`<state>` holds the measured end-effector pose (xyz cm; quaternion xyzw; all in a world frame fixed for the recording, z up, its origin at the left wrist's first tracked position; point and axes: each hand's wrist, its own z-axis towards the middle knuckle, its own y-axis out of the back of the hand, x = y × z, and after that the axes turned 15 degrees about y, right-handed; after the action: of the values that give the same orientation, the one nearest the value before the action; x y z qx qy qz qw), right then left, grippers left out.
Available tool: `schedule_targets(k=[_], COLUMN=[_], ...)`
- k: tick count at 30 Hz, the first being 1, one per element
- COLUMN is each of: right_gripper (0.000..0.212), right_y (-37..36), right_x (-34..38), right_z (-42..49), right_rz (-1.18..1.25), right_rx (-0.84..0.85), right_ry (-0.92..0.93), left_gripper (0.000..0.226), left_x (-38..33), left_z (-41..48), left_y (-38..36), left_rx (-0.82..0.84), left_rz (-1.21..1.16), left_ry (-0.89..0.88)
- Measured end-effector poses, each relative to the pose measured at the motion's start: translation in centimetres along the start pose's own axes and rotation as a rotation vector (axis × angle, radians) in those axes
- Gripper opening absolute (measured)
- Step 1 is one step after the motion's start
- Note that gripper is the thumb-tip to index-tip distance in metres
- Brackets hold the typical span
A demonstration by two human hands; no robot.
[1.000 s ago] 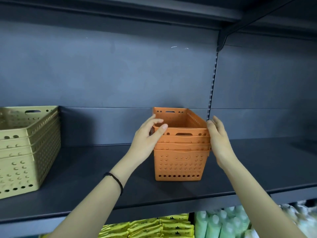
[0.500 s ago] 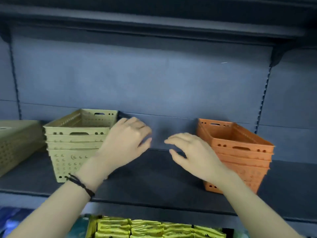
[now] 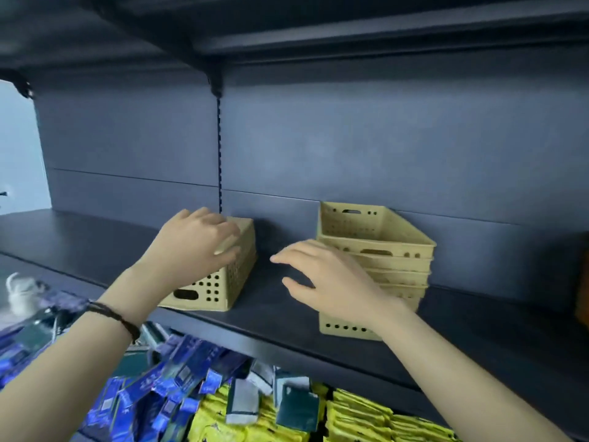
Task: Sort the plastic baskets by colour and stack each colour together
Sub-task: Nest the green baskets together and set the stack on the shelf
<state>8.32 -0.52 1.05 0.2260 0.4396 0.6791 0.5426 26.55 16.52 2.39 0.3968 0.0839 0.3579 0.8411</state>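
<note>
Left hand [image 3: 199, 247] grips one overturned yellow basket [image 3: 220, 275] near the shelf [image 3: 274, 320] front edge; right hand [image 3: 331, 282] hovers open before one yellow basket stack [image 3: 379, 247].

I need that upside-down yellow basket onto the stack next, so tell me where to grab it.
Take the upside-down basket by its two long side walls, one hand each side. The left hand already rests on its upturned bottom, and the right hand hovers open beside it. Its rim lies flat on the shelf, so nothing can hook underneath. Lift, then flip it for the stack.
</note>
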Motion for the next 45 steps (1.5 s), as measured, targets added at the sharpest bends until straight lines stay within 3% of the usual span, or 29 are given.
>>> schedule_targets(k=[4,9,11,15,21,25,28,30,33,38,42,45], right_gripper=[0.05,0.071,0.071,0.064,0.034,0.022,0.021,0.02,0.033,0.058,0.037,0.03], right_y=[-4.5,-10.0,-11.8,-13.8,-15.6,-16.2,-16.3,-16.0,-15.6,-15.5,-15.1,-14.1], right_x=[0.6,0.9,0.9,1.0,1.3,1.7,1.8,1.7,1.5,1.7,2.7,2.9], right_z=[4.4,8.1,9.2,10.5,11.6,12.5,13.2,13.7,14.0,14.6,16.3,17.0], right_rz=[0.123,0.154,0.223,0.367,0.465,0.478,0.443,0.435,0.498,0.53,0.873,0.844], right_rx=[0.048,0.284,0.329,0.246,-0.074,-0.249,-0.29,-0.268,-0.291,-0.598,-0.655,-0.716], right_ry=[-0.122,-0.292,-0.342,-0.443,-0.6,-0.657,-0.642,-0.615,-0.588,-0.571,-0.492,-0.445], left_gripper=[0.066,0.11,0.111,0.089,0.103,0.109,0.107,0.103,0.099,0.083,0.088,0.085], left_x=[5.5,11.1,12.4,13.0,13.4,13.5,14.2,14.7,15.0,12.8,9.5,7.9], left_z=[-0.2,-1.7,-1.9,-1.5,-1.2,-0.6,-0.2,0.1,0.3,0.9,1.2,1.1], left_y=[-2.4,-7.7,-9.7,-12.0,-13.6,-13.0,-13.2,-12.8,-12.0,-10.0,-10.0,-9.7], left_rx=[0.051,0.299,0.363,0.36,0.281,0.103,0.048,0.07,0.126,0.08,0.064,0.1], left_rz=[-0.126,-0.26,-0.429,-0.677,-0.489,-0.167,-0.094,-0.146,-0.358,-0.853,-1.215,-1.482], left_ry=[0.089,0.255,0.296,0.312,0.252,0.128,0.006,0.014,0.239,0.751,0.976,0.998])
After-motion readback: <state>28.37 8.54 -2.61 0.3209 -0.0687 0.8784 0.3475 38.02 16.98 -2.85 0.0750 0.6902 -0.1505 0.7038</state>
